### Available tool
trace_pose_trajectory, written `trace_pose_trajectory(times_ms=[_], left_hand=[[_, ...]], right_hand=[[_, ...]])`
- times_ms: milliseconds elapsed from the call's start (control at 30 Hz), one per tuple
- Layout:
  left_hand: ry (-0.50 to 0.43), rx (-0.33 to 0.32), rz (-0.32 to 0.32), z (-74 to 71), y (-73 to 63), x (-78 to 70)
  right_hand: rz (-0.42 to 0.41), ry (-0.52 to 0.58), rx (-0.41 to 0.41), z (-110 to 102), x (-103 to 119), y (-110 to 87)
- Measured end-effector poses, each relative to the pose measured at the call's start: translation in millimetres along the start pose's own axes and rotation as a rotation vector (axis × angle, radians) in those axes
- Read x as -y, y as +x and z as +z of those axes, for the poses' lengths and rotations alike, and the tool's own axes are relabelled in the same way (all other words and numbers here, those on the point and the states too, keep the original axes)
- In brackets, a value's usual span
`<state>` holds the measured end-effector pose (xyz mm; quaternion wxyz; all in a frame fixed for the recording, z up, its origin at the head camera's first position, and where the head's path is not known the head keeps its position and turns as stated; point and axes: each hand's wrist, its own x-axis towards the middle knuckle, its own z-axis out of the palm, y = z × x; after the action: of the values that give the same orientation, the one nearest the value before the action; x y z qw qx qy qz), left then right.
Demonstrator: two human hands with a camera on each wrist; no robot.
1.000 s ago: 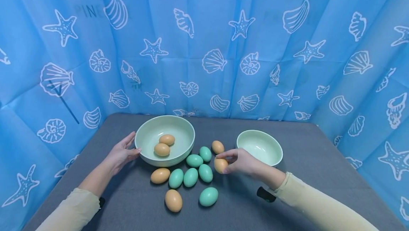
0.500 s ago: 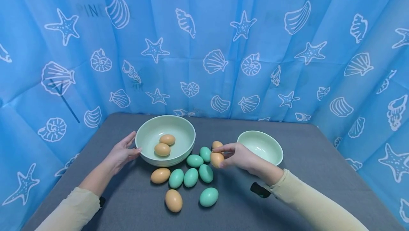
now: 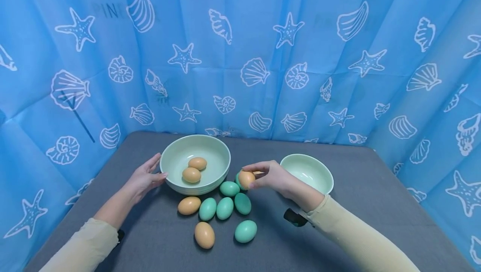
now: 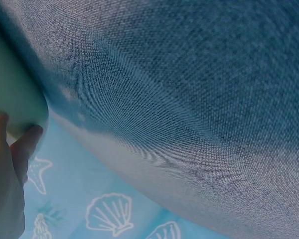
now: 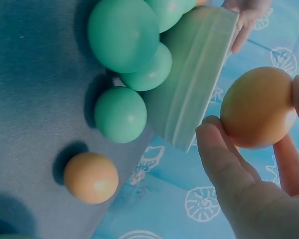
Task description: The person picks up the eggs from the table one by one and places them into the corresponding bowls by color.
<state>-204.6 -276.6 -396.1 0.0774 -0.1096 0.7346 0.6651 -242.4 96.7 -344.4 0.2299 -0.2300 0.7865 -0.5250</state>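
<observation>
My right hand (image 3: 276,179) pinches a light brown egg (image 3: 246,179) between thumb and fingertips. In the right wrist view this egg (image 5: 259,107) is off the table. In the head view it overlaps a green egg lying behind it. My left hand (image 3: 144,181) rests its extended fingers and thumb against the left side of the large pale green bowl (image 3: 174,155). Two brown eggs (image 3: 191,175) lie in that bowl. Another brown egg (image 5: 91,178) sits on the table below the right hand; in the head view that hand mostly hides it.
Several green eggs (image 3: 225,208) lie close in front and to the right of the large bowl. Two more brown eggs (image 3: 204,235) lie nearer the front. A smaller pale green bowl (image 3: 306,171) stands at the right. Behind the grey-covered table (image 3: 360,205) hangs a blue curtain (image 3: 240,109).
My right hand has lifted the brown egg and carried it left and upward, toward the large bowl. My left hand keeps its place at the bowl's side.
</observation>
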Motion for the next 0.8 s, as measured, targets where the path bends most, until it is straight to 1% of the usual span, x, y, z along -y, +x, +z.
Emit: trace_pose_trajectory(times_ms=[133, 267, 567, 667, 800], left_hand=[[0.005, -0.004, -0.003, 0.0, -0.2, 0.3], [0.006, -0.003, -0.008, 0.1, 0.0, 0.4], [0.003, 0.002, -0.004, -0.9, -1.6, -0.4], [0.007, 0.005, 0.002, -0.8, -1.6, 0.0], [0.016, 0.010, 0.014, -1.0, -0.7, 0.4]], right_hand=[[0.010, 0.010, -0.019, 2.9, 4.4, 6.6], [0.021, -0.009, -0.036, 6.4, 8.6, 13.3], [-0.009, 0.011, -0.032, 17.2, 21.2, 35.1], [-0.034, 0.034, -0.013, 19.9, 20.8, 41.0], [-0.043, 0.068, -0.006, 22.8, 18.4, 47.8]])
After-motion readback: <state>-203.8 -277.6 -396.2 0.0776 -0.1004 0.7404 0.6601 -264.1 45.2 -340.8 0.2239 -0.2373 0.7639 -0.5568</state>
